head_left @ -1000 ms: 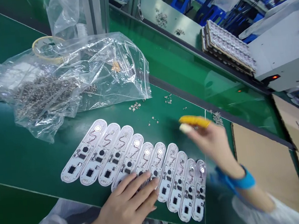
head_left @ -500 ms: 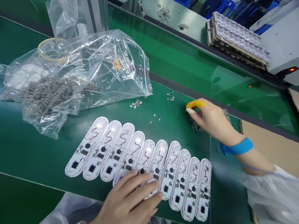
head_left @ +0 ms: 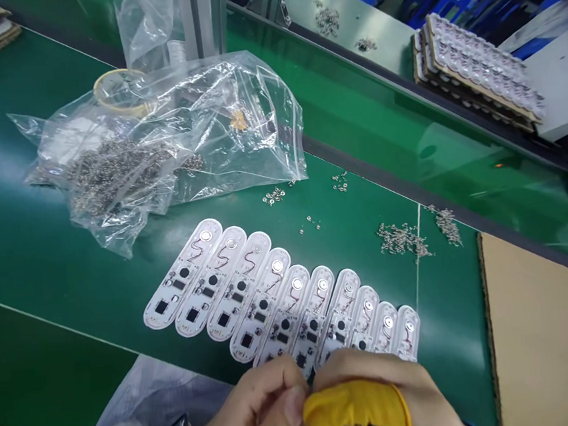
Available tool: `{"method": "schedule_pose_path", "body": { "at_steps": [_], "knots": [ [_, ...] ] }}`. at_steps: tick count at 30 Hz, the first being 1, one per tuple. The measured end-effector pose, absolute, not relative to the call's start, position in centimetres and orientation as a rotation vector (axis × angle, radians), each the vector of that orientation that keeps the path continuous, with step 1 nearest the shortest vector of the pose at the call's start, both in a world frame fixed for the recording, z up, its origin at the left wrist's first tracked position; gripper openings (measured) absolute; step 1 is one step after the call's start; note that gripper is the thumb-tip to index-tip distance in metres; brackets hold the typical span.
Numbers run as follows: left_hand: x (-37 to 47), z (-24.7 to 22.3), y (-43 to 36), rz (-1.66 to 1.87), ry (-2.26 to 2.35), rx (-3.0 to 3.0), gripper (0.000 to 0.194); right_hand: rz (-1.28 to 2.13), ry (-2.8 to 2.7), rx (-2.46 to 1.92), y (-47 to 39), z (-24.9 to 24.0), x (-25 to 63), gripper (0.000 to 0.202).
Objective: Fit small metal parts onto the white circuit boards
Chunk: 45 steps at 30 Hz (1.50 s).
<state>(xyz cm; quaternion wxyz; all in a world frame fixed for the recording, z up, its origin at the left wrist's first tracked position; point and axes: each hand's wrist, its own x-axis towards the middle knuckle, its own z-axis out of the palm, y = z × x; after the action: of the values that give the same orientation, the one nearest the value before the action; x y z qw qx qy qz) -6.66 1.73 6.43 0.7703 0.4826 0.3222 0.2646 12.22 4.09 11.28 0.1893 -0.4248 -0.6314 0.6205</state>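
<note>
My left hand (head_left: 265, 409) and my right hand (head_left: 386, 390) meet at the bottom of the view, fingers bent in a pinch with the tips together. A yellow finger cot (head_left: 355, 407) covers one finger of the right hand. What lies between the fingertips is hidden. Just beyond the hands, a slanting row of white oblong casings (head_left: 199, 271) lies side by side, each with a circuit board, thin wires and a round disc. The hands cover the lower ends of several casings on the right.
A clear plastic bag (head_left: 238, 157) of small metal parts lies at the back left. Loose metal parts (head_left: 402, 238) form a pile at right, with smaller groups nearby. Brown cardboard (head_left: 545, 322) is at the right edge. Stacked trays (head_left: 481, 73) stand beyond the rail.
My right hand has come from the pile of metal parts to the bottom centre. My left hand has left the casings, closed its fingers and met it. The view has shifted slightly.
</note>
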Motion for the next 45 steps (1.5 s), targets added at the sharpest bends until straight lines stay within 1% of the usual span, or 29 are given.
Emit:
{"method": "schedule_pose_path", "body": {
  "at_steps": [3,5,8,10,14,20,27,31,32,33,36,37,38,39,42,45],
  "knots": [
    [-7.2,6.3,1.6,0.640,0.737,1.211,0.048,1.726,-1.722,-1.259,5.6,10.4,12.0,0.008],
    [-7.7,5.8,1.7,0.749,0.820,1.540,0.044,1.583,-1.709,-1.344,6.6,9.3,12.0,0.011],
    [-8.4,4.6,2.0,0.839,0.894,2.194,0.021,1.399,-1.830,-1.430,7.5,7.5,12.0,0.013],
    [-8.8,3.6,2.2,0.820,0.910,2.417,0.018,1.328,-1.940,-1.465,7.8,6.7,12.0,0.012],
    [-9.1,2.6,2.3,0.780,0.903,2.440,0.019,1.307,-1.989,-1.517,7.8,6.6,11.7,0.013],
    [-9.1,2.9,2.5,0.777,0.901,2.472,0.028,1.307,-2.029,-1.570,8.1,6.8,11.5,0.012],
    [-9.0,3.0,2.6,0.799,0.911,2.506,0.030,1.148,-2.193,-1.540,7.9,6.7,10.7,0.018],
    [-8.8,2.4,2.1,0.845,0.913,2.515,0.029,1.059,-2.107,-1.497,7.8,7.3,12.6,0.013],
    [-8.7,2.1,1.9,0.847,0.913,2.517,0.029,0.945,-2.057,-1.570,8.0,7.3,13.8,0.017],
    [-8.7,1.8,1.7,0.848,0.912,2.515,0.030,0.764,-2.001,-1.696,8.3,7.2,15.4,0.026],
    [-8.4,1.2,1.2,0.850,0.901,2.505,0.028,0.101,-1.826,-2.158,9.6,6.2,21.1,0.062],
    [-8.3,1.1,1.1,0.845,0.901,2.500,0.026,-0.012,-1.810,-2.254,10.0,5.7,22.7,0.069],
    [-8.2,1.1,1.1,0.842,0.907,2.493,0.024,-0.054,-1.805,-2.297,10.4,5.0,24.1,0.071],
    [-8.1,1.1,1.1,0.849,0.920,2.486,0.023,-0.035,-1.815,-2.292,10.6,4.4,25.2,0.068],
    [-7.8,1.2,1.2,0.883,0.949,2.498,0.022,0.121,-1.817,-2.133,10.5,3.4,26.2,0.047],
    [-7.7,1.1,1.2,0.909,0.963,2.529,0.025,0.188,-1.803,-2.038,9.6,3.9,25.8,0.034]
  ]
}}
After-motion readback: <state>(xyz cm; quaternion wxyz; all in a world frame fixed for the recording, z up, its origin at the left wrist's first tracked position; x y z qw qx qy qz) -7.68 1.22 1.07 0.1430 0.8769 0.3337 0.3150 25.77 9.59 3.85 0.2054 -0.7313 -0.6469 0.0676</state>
